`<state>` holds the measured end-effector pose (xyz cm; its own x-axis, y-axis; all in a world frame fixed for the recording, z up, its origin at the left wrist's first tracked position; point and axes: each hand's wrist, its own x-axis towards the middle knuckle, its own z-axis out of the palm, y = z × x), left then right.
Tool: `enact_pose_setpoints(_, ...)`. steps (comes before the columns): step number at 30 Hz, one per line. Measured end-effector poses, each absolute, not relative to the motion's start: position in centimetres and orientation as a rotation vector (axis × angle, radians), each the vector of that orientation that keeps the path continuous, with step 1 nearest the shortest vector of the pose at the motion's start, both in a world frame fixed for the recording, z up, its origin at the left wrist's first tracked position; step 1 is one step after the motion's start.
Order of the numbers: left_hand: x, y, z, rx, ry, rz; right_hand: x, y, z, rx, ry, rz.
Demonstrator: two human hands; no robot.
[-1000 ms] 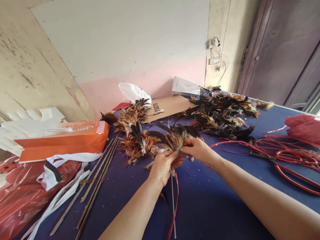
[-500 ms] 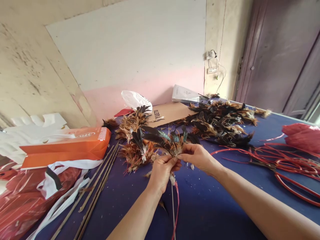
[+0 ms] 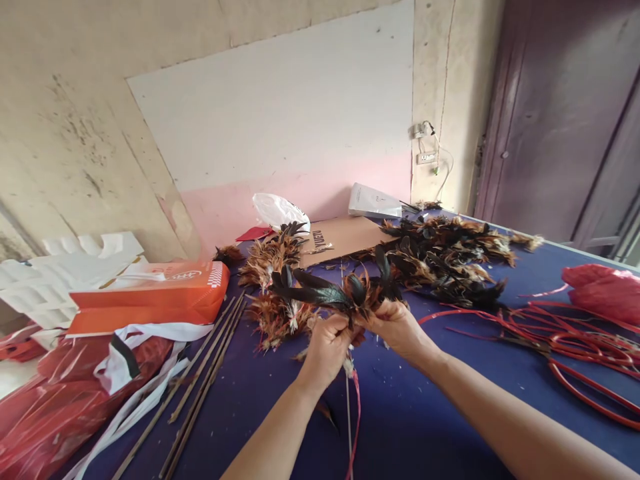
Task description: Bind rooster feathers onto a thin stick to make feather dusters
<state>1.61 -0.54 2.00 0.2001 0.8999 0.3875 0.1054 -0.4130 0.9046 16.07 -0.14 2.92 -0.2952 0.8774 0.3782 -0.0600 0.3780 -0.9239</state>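
Observation:
A bunch of brown and black feathers (image 3: 357, 293) is pinched at its base between my two hands, above the blue table. My left hand (image 3: 327, 343) grips the base from the left with closed fingers. From the right, my right hand (image 3: 397, 330) closes on the same base. Under the hands hangs a pink plastic strip (image 3: 357, 413), with a pale tuft at its top; how it joins the bunch is hidden. Just beyond my left hand lie small tied feather bunches (image 3: 280, 317).
More feathers (image 3: 445, 260) lie at the back right beside a cardboard sheet (image 3: 345, 240). Red-handled scissors (image 3: 575, 380) and red strips (image 3: 520, 313) are on the right. Thin sticks (image 3: 200, 393), an orange bag (image 3: 150, 307) and a red plastic bag (image 3: 65, 407) occupy the left.
The feather bunch has turned in my hands, its long black feathers now showing differently. Both hands still pinch its base. The whole view has shifted slightly.

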Motion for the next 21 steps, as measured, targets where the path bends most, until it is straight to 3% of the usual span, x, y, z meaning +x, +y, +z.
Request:
enact_pose_setpoints(10, 1.5, -0.5, 2.5, 1.494, 0.897, 1.331, 16.1, -0.5, 3.0, -0.895, -1.575, 1.013)
enact_pose_setpoints(15, 0.6, 0.1, 2.7, 1.259, 0.856, 1.478, 17.3, 0.1, 2.3, -1.281, -1.946, 1.066)
enact_pose_setpoints(21, 0.6, 0.6, 1.9, 1.168, 0.858, 1.421, 16.8, -0.5, 1.8, -1.396, -2.257, 1.019)
